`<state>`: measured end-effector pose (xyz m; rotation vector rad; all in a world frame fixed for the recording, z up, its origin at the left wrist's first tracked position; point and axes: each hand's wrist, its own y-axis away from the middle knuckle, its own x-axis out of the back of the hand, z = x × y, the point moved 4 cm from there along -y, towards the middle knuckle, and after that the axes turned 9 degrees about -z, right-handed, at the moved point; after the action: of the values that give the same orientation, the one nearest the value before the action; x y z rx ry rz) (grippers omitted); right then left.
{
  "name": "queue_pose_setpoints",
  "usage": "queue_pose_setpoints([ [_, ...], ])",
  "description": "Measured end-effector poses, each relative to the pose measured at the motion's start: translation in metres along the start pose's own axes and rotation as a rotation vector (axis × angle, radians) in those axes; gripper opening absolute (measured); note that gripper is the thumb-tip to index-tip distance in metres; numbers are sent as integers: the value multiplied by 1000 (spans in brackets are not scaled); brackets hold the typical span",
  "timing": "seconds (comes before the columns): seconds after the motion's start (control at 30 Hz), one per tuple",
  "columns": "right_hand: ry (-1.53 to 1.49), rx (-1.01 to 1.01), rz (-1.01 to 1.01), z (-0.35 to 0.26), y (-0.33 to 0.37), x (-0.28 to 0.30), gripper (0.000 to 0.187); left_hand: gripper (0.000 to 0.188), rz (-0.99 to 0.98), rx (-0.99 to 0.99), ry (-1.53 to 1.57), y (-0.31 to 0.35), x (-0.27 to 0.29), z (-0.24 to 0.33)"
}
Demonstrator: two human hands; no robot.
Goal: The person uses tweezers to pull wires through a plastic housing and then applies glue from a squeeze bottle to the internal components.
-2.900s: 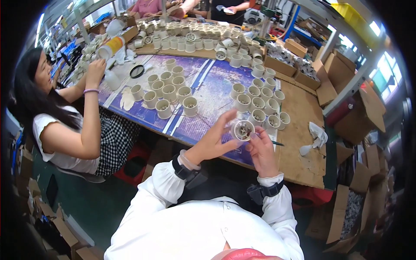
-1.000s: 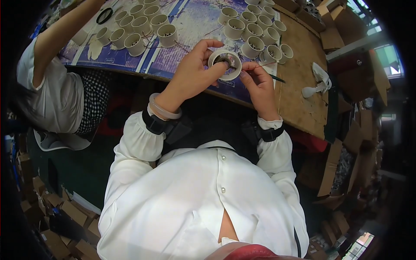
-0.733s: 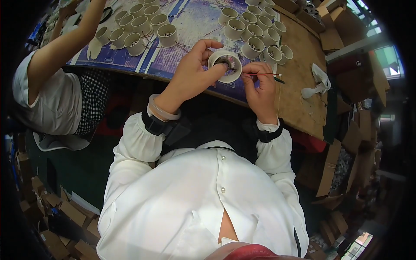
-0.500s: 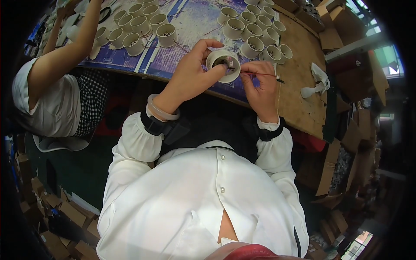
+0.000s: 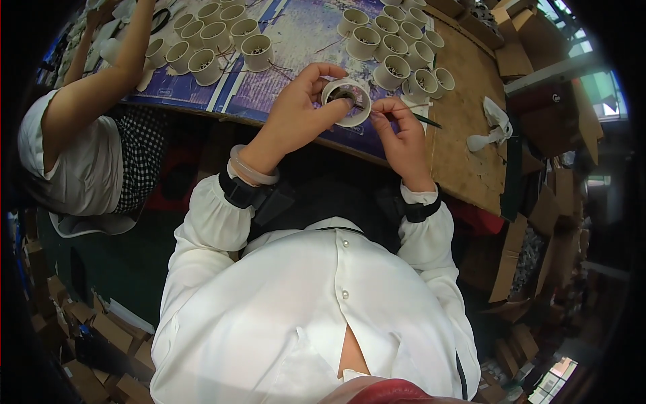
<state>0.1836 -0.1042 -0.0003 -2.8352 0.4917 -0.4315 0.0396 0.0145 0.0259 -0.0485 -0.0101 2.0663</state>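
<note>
My left hand (image 5: 289,121) is closed around a white round cup-shaped housing (image 5: 364,116), its open mouth tilted up toward me. The left thumb reaches inside the rim, over dark and shiny parts that are too small to make out. Close against the housing's right side, my right hand (image 5: 406,138) pinches a thin wire (image 5: 418,106). Part of this wire sticks out to the right past the fingers; how it meets the housing is hidden. Just right of the right hand lies a slim dark stick-like tool (image 5: 428,122) on the table.
Several similar white housings with small parts inside stand in groups at the back left (image 5: 214,35) and back right (image 5: 392,71) of the table (image 5: 296,34). A co-worker's arm (image 5: 131,64) is at the left. A white crumpled wrapper (image 5: 496,120) lies on brown board. Cardboard boxes (image 5: 515,259) stand right.
My right hand has shifted slightly, and its fingers have changed their pinch by the housing. The wire end at the right now points a little higher. The left hand keeps its hold.
</note>
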Motion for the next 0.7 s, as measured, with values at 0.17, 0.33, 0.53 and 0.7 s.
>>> queue_pose_setpoints([
  [0.17, -278, -266, -93, 9, 6, 3, 10, 40, -26, 57, 97, 0, 8, -7],
  [0.33, -50, -217, -86, 7, 6, -2, 9, 40, -27, 92, 78, -1, 3, -16],
  [0.53, 164, -30, -32, 3, 9, -7, 9, 40, -24, 113, 64, -3, 3, -22],
  [0.7, -19, -217, -58, 22, 12, -7, 9, 40, -64, 57, 144, -7, 3, -36],
])
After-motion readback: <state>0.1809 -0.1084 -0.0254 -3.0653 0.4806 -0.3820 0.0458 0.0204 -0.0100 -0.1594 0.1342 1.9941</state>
